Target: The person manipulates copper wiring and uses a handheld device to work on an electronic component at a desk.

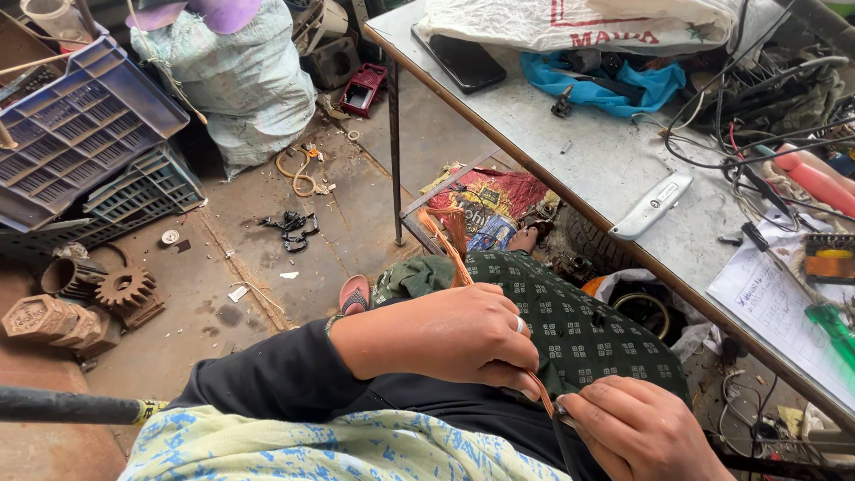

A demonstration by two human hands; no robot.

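Observation:
My left hand [445, 334], with a ring on one finger, is closed around a bundle of thin copper-coloured wire [450, 245] above my lap. The bundle runs from frayed ends near my knee, under the left hand, down to my right hand [637, 432]. My right hand pinches the wire's lower end together with a small dark tool or piece that I cannot make out. Both hands rest over my green patterned trousers [570, 312].
A grey metal table [588, 165] stands to the right with a utility knife [652, 207], a phone [459, 61], tangled cables, a green-handled screwdriver [828, 325] and papers. Blue crates [80, 134], a sack, a gear [125, 287] and scrap lie on the floor at left.

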